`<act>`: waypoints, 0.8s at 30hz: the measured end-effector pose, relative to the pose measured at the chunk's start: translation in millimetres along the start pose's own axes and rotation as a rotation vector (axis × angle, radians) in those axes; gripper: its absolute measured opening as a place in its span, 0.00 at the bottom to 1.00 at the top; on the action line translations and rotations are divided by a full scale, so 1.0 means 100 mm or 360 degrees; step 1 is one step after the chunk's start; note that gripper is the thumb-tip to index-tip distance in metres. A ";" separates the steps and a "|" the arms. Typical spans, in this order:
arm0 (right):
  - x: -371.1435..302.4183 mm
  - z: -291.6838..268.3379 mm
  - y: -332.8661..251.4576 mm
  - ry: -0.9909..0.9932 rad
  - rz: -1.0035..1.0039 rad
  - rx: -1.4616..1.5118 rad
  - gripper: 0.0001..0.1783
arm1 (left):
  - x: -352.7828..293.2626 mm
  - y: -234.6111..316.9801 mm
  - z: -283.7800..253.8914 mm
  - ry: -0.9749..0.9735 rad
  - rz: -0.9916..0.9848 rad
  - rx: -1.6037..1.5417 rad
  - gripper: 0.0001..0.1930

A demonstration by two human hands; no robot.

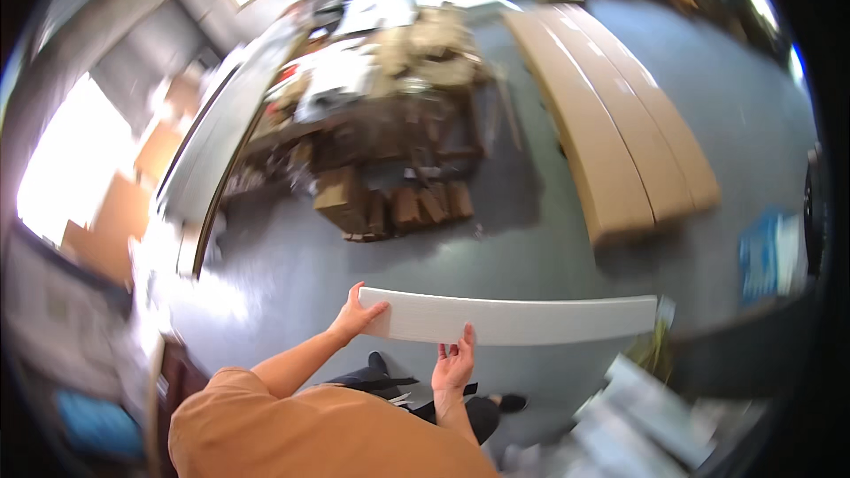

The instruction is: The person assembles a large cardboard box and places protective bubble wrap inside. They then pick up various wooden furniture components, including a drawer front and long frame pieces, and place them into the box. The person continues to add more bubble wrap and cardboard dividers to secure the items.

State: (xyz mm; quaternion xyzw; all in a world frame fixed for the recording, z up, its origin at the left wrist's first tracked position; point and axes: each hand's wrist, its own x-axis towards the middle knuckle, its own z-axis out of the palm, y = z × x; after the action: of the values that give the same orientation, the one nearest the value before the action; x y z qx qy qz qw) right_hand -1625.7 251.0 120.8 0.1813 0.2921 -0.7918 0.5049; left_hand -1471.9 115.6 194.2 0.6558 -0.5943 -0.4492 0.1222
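Note:
A long, flat white strip (531, 321), which looks like foam, is held level in front of my body. My left hand (354, 316) grips its left end, with the thumb lying over the top face. My right hand (454, 363) holds the near edge left of the middle, one finger showing over the top face and the palm turned up. The strip's right part extends unsupported past my right hand. Its underside is hidden from view.
Long brown cartons (611, 115) lie side by side on the floor at the far right. A cluttered table (390, 106) stands ahead, with boxes (354, 199) beneath it. Pale, blurred long pieces (646, 416) sit near right, and a blue-and-white package (770, 257) farther right.

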 end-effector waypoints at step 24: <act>1.07 3.90 4.24 -0.1303 0.0439 -0.1921 0.27 | 1.64 -2.70 -6.49 0.1575 -0.0088 -0.2104 0.32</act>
State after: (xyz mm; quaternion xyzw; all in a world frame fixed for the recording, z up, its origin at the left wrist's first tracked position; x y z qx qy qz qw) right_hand -1283.8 -210.9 238.1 -0.4023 0.4395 -0.4272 0.6801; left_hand -832.0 -201.2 301.7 0.5851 -0.0686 -0.3683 0.7193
